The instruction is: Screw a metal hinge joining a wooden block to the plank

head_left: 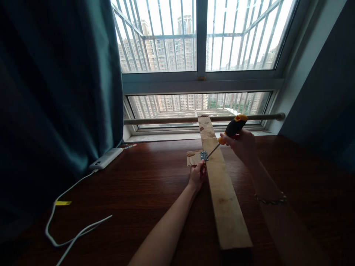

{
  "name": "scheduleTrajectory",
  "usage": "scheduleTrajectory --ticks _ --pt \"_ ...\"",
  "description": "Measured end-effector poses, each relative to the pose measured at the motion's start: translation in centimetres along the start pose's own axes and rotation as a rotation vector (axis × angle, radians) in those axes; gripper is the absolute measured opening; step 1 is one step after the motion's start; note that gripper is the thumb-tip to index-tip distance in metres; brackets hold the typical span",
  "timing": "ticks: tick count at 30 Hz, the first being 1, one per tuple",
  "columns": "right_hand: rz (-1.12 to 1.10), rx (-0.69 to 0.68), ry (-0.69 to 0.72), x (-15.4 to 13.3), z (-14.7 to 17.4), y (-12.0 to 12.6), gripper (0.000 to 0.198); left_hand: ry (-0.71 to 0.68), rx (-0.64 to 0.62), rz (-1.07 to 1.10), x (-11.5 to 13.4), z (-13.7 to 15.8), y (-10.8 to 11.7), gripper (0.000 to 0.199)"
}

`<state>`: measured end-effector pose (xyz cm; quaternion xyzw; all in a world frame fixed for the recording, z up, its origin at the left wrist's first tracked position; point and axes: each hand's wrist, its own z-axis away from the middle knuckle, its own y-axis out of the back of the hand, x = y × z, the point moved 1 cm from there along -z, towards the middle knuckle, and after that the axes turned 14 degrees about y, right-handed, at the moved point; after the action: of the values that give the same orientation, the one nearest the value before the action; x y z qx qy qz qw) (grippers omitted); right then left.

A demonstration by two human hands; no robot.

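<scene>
Metal hinge [204,155] sits at the left edge of the long plank [224,192], beside the small wood piece [193,158] — just beyond the left hand [197,176], whose fingers bunch at its near edge; whether they pinch it, cannot tell. Right hand [242,146], farther right, grips the screwdriver [234,126] — tip at the hinge. Brown tabletop [149,177] beneath.

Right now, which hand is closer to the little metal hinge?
Left. The left hand is at the hinge's near edge; the right hand is farther off, to the right, gripping the screwdriver.
</scene>
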<state>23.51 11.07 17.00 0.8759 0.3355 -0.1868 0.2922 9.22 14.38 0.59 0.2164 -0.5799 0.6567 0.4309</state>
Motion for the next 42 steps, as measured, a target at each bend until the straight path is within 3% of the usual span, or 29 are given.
scheduleTrajectory --ticks 6,13,17,20,22,24,30,33,37,42 --pt "-0.396 -0.098 -0.026 -1.4 0.3 -0.3 0.031 0.027 -0.015 -0.021 0.1 0.2 0.0 0.04" --pt "-0.65 -0.263 -0.052 -2.5 0.4 0.9 0.037 0.022 -0.005 -0.011 0.2 0.4 -0.2 0.034" --pt "-0.45 -0.222 -0.015 -2.6 0.5 0.7 0.034 0.006 -0.023 -0.022 0.2 0.3 -0.1 0.037" --pt "-0.097 -0.061 0.057 -2.4 0.7 0.1 0.032 -0.009 -0.027 -0.028 0.1 0.1 0.0 0.036" --pt "-0.012 0.018 0.053 -2.2 0.8 -0.5 0.033 -0.016 -0.029 -0.031 0.0 0.1 0.1 0.036" --pt "-0.117 0.02 0.003 -2.1 0.8 -0.9 0.036 -0.025 -0.026 -0.033 0.1 0.1 0.1 0.036" --pt "-0.655 -0.159 -0.148 -2.4 0.6 0.1 0.045 0.005 -0.005 -0.028 0.2 0.2 -0.1 0.036" --pt "-0.734 -0.212 -0.171 -2.6 0.4 0.8 0.043 0.02 -0.018 -0.025 0.2 0.2 -0.1 0.039" --pt "-0.576 -0.175 -0.124 -2.2 0.4 0.3 0.043 0.027 -0.006 -0.028 0.2 0.2 0.0 0.038" --pt "-0.136 0.07 -0.048 -1.1 0.8 -1.3 0.039 0.026 -0.008 -0.052 0.3 0.3 0.0 0.041"
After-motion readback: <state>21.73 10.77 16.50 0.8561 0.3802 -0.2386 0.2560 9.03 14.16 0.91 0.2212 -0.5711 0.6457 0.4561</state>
